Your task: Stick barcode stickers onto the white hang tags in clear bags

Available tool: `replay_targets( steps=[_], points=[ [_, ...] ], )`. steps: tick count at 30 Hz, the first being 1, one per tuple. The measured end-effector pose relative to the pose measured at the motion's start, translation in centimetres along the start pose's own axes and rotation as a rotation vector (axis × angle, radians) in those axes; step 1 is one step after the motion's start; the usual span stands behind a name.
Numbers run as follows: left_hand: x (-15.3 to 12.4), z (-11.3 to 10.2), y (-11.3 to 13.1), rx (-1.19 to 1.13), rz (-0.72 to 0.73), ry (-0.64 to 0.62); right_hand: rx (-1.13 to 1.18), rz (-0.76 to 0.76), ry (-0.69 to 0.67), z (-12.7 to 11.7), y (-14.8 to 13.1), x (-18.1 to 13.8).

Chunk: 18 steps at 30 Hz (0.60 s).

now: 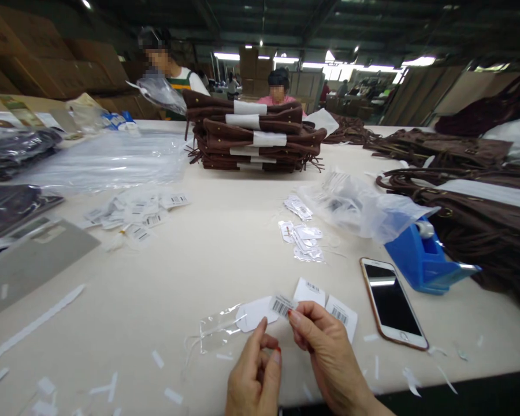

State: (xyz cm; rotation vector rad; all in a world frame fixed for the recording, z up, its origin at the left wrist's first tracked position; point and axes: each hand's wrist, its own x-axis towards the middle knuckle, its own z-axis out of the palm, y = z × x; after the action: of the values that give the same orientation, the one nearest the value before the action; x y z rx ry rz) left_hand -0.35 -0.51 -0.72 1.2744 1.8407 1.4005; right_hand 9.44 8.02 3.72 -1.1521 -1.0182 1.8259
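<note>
My right hand (325,352) pinches a small white barcode sticker (281,305) between thumb and forefinger, just above the table. My left hand (253,375) sits beside it with fingers curled together near a white hang tag (253,313) that lies by a small clear plastic sleeve (216,329). Two more white barcode tags (329,303) lie flat just behind my right hand. Whether my left fingers hold anything is hidden.
A phone (392,303) and a blue tape dispenser (424,260) lie to the right. Bagged tags (303,237) and loose barcode labels (134,214) lie mid-table. A stack of brown bags (255,138) stands behind, more brown bags (472,190) at right. Two people work across the white table (225,242).
</note>
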Motion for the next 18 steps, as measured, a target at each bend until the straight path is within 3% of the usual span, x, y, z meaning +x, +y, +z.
replay_targets(
  steps=[4, 6, 10, 18],
  points=[
    [2.9, -3.4, -0.6, 0.405, 0.47, 0.028, -0.23, 0.033, -0.195, -0.4, -0.8, 1.6],
    [4.2, -4.6, -1.1, 0.538, 0.579, -0.065, -0.342, 0.064, -0.236, -0.3, -0.9, 2.6],
    [5.3, -5.2, -2.3, 0.662, 0.586, -0.238, -0.5, 0.077, -0.28, 0.4, -0.7, 4.2],
    [4.8, -5.1, -3.0, 0.547, 0.5, -0.221, -0.832, 0.056, -0.286, 1.3, 0.2, 5.5]
  ],
)
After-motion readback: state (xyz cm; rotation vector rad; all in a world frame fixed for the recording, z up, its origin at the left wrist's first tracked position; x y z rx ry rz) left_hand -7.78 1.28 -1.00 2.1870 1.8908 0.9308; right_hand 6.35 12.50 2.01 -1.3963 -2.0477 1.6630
